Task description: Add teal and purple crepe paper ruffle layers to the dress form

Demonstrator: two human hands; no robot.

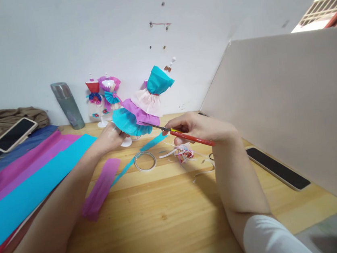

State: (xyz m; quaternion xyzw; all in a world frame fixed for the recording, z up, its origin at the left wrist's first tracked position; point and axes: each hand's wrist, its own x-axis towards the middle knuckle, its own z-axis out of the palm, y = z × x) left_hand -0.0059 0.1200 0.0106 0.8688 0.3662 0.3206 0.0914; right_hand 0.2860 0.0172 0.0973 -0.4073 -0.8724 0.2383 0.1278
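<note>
A miniature dress form in a tiered crepe paper dress (159, 80), blue on top, then pale pink, purple and blue, tilts to the right above the table. My left hand (113, 136) is closed at its lower end, under the blue skirt tier; the fingers are partly hidden by the paper. In my right hand (191, 124) is a pair of scissors (192, 138) with red and yellow handles. Their blades point left and lie against or just in front of the purple and blue tiers.
On the wooden table are a tape roll (145, 161), a purple paper strip (102, 189), blue strips and scraps (185, 153). Paper sheets (41, 181) lie left. Two dressed forms (94, 95) and a flask (68, 107) stand behind. Phones (278, 167) lie right and left; a panel (291, 108) borders the right.
</note>
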